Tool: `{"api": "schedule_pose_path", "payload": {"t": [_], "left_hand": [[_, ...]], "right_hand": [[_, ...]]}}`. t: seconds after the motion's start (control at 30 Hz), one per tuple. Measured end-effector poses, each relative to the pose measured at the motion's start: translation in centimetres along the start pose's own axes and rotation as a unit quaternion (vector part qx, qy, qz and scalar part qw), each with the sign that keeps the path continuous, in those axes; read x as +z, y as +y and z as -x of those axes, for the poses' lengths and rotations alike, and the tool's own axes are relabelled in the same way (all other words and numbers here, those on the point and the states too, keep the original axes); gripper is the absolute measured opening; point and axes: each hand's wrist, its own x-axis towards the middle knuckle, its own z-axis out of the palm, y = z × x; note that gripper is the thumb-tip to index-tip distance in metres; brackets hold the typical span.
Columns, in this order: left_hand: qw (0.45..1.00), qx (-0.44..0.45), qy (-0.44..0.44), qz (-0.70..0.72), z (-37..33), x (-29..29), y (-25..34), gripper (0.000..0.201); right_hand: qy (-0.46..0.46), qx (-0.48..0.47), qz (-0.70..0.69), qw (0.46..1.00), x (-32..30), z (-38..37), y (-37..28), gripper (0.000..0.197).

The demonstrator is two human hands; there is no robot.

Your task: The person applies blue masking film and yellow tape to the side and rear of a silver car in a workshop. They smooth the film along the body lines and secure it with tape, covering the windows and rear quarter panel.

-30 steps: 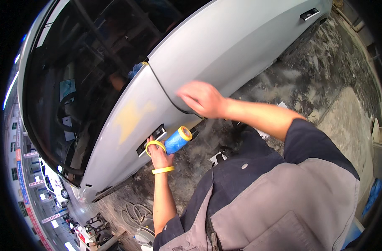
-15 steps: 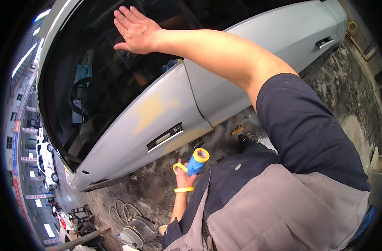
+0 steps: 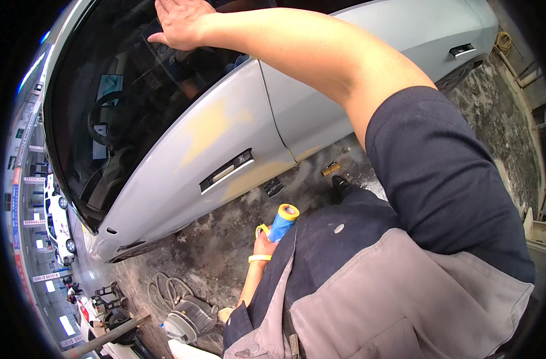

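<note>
My right hand (image 3: 182, 24) lies flat at the dark side window (image 3: 129, 113) of a silver-grey car, fingers stretched and thumb apart. The picture's top edge slightly crops it; I cannot tell whether it touches the glass. Lower down, my left hand (image 3: 264, 244) is closed on a blue masking film roll (image 3: 280, 230) with a yellow tape end. A narrow yellow tape roll (image 3: 261, 230) shows at the same hand's fingers. Another yellow tape ring (image 3: 259, 258) sits round that wrist. The car door (image 3: 183, 167) has sanded, yellowish filler patches around its handle (image 3: 227, 172).
A round machine with a coiled hose (image 3: 189, 317) stands on the stained floor at lower left, near a metal bar (image 3: 108, 340). A small orange-brown object (image 3: 331, 169) lies under the car's side. White cars (image 3: 58, 224) stand far left. A yellowish coil (image 3: 502, 43) hangs at far right.
My right hand has shifted up and slightly left in the picture, its fingertips now at the top edge. The view has shifted a little; my left hand still holds the masking film roll.
</note>
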Motion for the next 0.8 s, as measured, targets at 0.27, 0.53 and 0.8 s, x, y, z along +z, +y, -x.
{"api": "schedule_pose_path", "payload": {"t": [0.27,0.53,0.8], "left_hand": [[0.997,-0.073,-0.004,0.006,2.2,2.1,-2.4,0.054],[0.999,-0.019,0.01,-0.032,0.7,4.7,-7.9,0.052],[0.993,-0.113,0.012,0.03,0.2,2.4,-4.7,0.05]], "right_hand": [[0.127,-0.026,-0.028,0.991,2.8,-2.6,-1.4,0.09],[0.127,-0.045,0.013,0.991,3.1,-3.4,-1.2,0.096],[-0.067,-0.059,0.06,0.994,4.6,10.4,-6.2,0.086]]}}
